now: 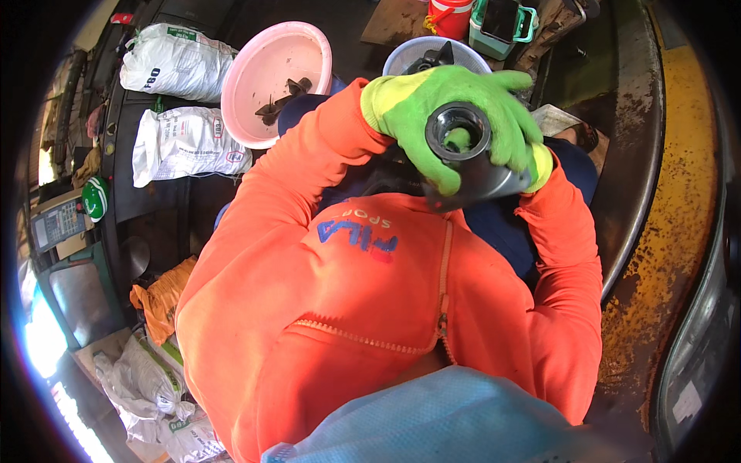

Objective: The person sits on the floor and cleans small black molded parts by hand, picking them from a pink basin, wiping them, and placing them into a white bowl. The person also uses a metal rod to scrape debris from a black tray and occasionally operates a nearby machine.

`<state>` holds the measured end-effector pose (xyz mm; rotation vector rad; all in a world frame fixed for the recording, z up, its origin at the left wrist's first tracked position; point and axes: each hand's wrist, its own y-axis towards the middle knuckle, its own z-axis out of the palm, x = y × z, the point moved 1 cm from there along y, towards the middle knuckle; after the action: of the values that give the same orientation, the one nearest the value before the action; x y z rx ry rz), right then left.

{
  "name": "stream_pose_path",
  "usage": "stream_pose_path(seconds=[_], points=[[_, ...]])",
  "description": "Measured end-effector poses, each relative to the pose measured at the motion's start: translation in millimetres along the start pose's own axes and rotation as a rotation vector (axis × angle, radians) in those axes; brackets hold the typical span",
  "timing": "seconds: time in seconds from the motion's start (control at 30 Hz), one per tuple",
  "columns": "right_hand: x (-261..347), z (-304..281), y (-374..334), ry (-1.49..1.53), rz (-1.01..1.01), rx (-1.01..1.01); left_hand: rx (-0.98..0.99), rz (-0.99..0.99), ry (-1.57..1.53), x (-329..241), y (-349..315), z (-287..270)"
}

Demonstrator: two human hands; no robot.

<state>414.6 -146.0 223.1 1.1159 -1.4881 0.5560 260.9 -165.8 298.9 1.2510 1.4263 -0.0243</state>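
Both my hands, in green gloves with yellow cuffs, are raised in front of my chest around a black tubular part (490, 184). Its round, thick-rimmed opening faces up, and a green gloved fingertip shows through the hole. My left hand (417, 104) wraps the part from the left, with fingers curled along its side. My right hand (515, 137) grips it from the right; some of its fingers overlap the left glove. The lower end of the part is blurred. Behind the gloves, a pale blue basin (395, 60) holds black pieces (438, 58).
A pink basin (258, 58) with a few black pieces (282, 100) stands beyond my left arm. White printed sacks (174, 62) lie left of it. A red bucket (450, 17) and a green container (494, 42) are at the back. A rusty yellow metal edge (648, 285) runs along the right.
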Motion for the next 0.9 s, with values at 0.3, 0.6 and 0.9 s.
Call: stream_pose_path(seconds=[0.3,0.6,0.9], points=[[7,-31,32,0.012,-0.13,-0.172,-0.375,-0.348,0.54,-15,1,-35],[13,-2,34,0.553,-0.122,-0.383,-0.869,-0.17,0.602,16,-16,22],[15,-28,13,-0.363,-0.437,0.017,-0.29,-0.023,0.441,-14,-1,0]])
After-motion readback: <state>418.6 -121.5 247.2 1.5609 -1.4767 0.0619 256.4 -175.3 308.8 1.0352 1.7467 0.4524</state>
